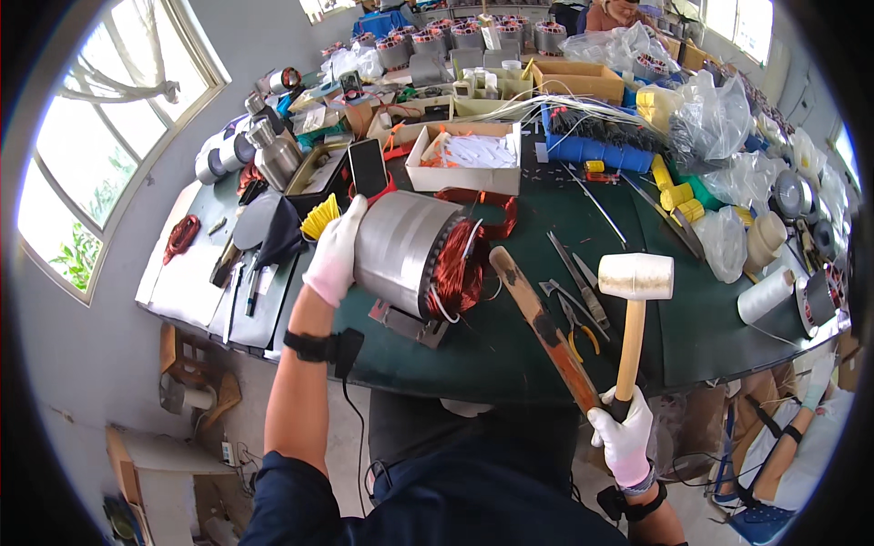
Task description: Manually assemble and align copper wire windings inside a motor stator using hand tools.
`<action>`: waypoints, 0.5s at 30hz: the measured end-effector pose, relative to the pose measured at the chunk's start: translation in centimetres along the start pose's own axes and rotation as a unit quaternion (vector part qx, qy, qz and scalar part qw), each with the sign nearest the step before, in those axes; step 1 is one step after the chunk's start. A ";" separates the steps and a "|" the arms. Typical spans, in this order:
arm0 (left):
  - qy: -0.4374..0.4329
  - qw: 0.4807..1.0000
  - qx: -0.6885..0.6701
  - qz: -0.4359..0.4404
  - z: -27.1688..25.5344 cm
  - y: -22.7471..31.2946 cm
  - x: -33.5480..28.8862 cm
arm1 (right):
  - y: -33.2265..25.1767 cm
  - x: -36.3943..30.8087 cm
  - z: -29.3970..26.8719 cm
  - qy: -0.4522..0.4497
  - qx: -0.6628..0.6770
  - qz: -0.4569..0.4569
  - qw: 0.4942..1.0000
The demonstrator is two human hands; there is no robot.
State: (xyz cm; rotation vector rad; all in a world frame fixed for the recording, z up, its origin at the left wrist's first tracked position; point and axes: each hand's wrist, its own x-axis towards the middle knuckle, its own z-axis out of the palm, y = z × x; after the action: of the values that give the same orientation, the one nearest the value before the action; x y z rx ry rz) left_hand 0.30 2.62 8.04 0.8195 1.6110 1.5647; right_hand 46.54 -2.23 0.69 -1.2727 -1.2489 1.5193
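Observation:
A grey cylindrical motor stator (393, 238) lies on its side on a metal stand (407, 324) on the bench, a bundle of copper windings (460, 268) bulging from its right end. My left hand (336, 255), in a white glove, grips the stator's left end beside a yellow fringe of strips (320, 218). Near the bench's front edge my gloved right hand (625, 435) is closed around two handles at once. One belongs to a white-headed mallet (635, 277), held head up. The other is a worn wooden stick (543, 329), tilted left with its tip near the windings.
Pliers (577, 329) and scissors (577, 273) lie between stick and mallet. Behind the stator stand a phone (368, 168) and a white box of paper slips (466, 155). Thread spools (767, 296) and plastic bags crowd the right. Another person's arm (790, 446) shows at lower right.

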 end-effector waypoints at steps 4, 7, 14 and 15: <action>0.051 0.960 0.207 0.182 -0.3 1.0 1.3 | -0.2 -0.3 -0.3 -0.003 -0.013 0.004 1.000; 0.203 0.784 0.359 0.463 3.4 0.9 -5.1 | -0.3 0.0 -0.3 0.003 -0.011 0.016 1.000; -0.340 0.632 0.450 0.531 18.5 -8.2 -13.5 | -2.0 1.1 0.7 -0.052 -0.106 0.029 0.993; -0.305 0.640 0.454 0.539 19.5 -9.5 -13.4 | -2.0 1.5 0.2 -0.062 -0.187 -0.022 0.980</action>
State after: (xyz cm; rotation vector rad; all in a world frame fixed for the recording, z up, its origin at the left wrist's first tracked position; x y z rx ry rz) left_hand 24.36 1.05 -0.31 2.8981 1.2763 0.6653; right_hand 45.95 -0.38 2.28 -1.3877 -1.6932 1.3913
